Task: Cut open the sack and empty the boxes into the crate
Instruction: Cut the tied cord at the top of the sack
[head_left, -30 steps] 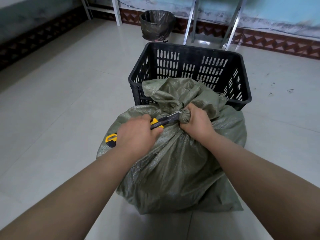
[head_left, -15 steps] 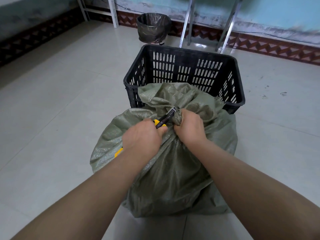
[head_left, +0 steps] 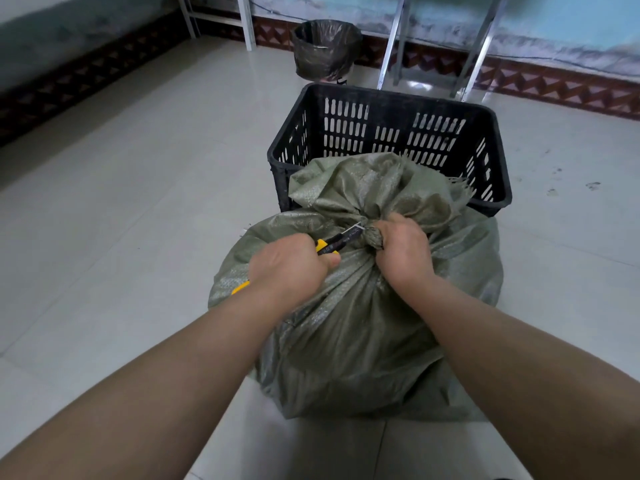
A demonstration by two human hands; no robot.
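A full grey-green woven sack (head_left: 346, 327) stands on the tiled floor, tied shut at a bunched neck (head_left: 372, 237). My right hand (head_left: 403, 252) grips that neck. My left hand (head_left: 291, 268) holds a yellow and black utility knife (head_left: 334, 242), its blade tip touching the left side of the tied neck. The sack's loose top flap drapes back against a black slotted plastic crate (head_left: 391, 98) just behind it. The boxes are hidden inside the sack.
A bin with a dark liner (head_left: 325, 50) stands beyond the crate near the wall. Metal frame legs (head_left: 389, 46) rise behind the crate and at the back left. Pale tiled floor (head_left: 138, 202) spreads to both sides.
The knife blade has shifted slightly along the tied neck while both hands keep their grips. The view has drifted a little.
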